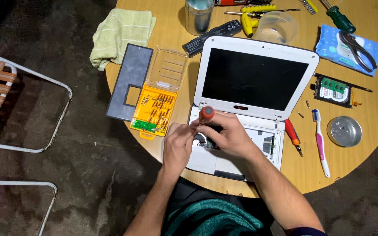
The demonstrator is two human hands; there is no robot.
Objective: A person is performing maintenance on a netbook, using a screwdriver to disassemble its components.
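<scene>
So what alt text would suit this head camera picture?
Two hands, left hand and right hand, hold an orange-handled screwdriver over an opened white laptop on a round wooden table, with an orange bit case and pink toothbrush nearby.

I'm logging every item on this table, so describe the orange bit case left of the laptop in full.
The orange bit case lies flat and open on the round wooden table, beside the white laptop. Its clear plastic lid is folded back away from the person. The orange tray holds rows of small metal bits, with a green piece at its near edge. A grey panel lies against its left side. Neither hand touches it.
</scene>
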